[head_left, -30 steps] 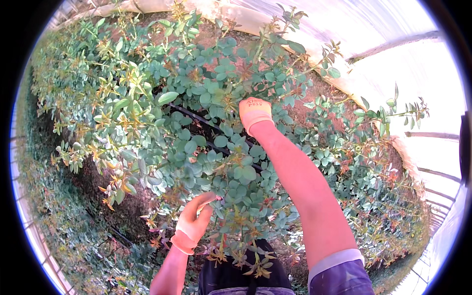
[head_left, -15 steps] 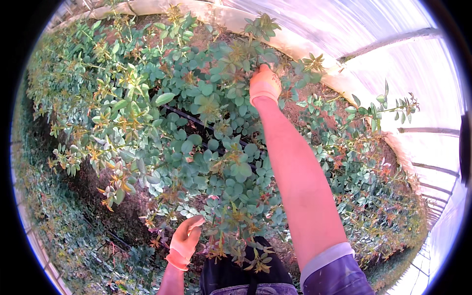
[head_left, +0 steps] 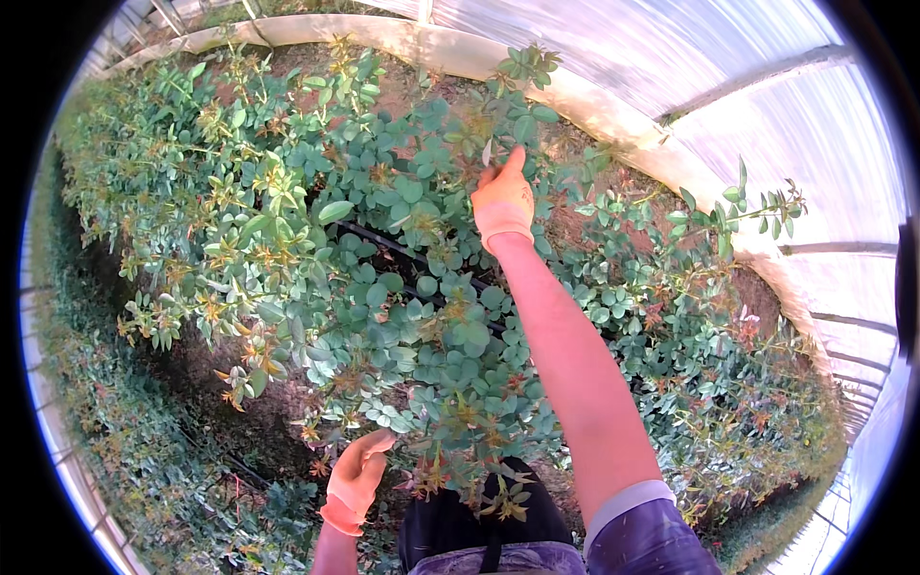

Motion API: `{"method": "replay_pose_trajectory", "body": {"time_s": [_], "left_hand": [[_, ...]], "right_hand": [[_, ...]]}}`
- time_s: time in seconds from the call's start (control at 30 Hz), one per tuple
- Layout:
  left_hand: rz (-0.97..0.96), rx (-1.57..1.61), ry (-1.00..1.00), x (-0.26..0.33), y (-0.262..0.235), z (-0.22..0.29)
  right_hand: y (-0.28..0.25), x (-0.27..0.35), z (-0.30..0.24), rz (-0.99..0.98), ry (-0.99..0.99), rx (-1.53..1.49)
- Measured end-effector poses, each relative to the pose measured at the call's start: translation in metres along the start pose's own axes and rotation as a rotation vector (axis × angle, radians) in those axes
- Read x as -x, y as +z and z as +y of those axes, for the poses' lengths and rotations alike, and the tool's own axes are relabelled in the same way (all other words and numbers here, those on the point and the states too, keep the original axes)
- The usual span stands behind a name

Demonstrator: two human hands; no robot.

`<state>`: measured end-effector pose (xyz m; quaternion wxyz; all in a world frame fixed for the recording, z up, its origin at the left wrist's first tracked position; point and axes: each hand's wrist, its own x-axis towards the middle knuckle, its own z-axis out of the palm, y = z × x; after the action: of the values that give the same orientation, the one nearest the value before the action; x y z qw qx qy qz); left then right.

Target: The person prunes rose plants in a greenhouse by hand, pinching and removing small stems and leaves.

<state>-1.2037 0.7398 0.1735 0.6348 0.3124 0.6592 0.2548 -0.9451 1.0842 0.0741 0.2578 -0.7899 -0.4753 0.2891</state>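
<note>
Against the frame half a second earlier, the right hand [head_left: 504, 203] had shifted left and slightly back among the far leaves of the bush [head_left: 465, 331], its index finger now extended toward a green leaf [head_left: 524, 127]; whether its grip held a stem could not be told. The left hand [head_left: 355, 482] remained low at the bush's near left edge, its grip loosely curled and open, fingertips just beside pale leaves [head_left: 387, 417]. The bush stood rooted between both hands.

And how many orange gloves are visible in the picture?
2. The left-hand glove is low, left of centre; the right-hand glove is higher, among the leaves, which could hide others.
</note>
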Motion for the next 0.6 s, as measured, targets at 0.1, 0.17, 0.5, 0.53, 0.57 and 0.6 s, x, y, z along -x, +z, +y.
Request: {"method": "replay_pose_trajectory", "body": {"time_s": [0.1,0.17,0.5,0.53,0.57,0.6], "left_hand": [[-0.014,0.028,-0.014,0.015,-0.014,-0.012],[-0.027,0.061,-0.023,0.023,-0.023,-0.018],[-0.184,0.167,-0.122,0.027,-0.067,-0.043],[-0.188,0.164,-0.122,0.029,-0.076,-0.047],[-0.190,0.162,-0.122,0.030,-0.087,-0.052],[-0.191,0.161,-0.122,0.030,-0.097,-0.055]], "right_hand": [[-0.021,-0.054,0.013,0.275,0.141,0.111],[-0.037,-0.065,-0.003,0.314,0.304,-0.218],[0.025,0.039,0.046,-0.686,-0.364,0.969],[0.029,0.043,0.044,-0.820,-0.342,0.994],[0.026,0.041,0.044,-0.760,-0.312,0.922],[0.018,0.037,0.045,-0.702,-0.285,0.849]]}}
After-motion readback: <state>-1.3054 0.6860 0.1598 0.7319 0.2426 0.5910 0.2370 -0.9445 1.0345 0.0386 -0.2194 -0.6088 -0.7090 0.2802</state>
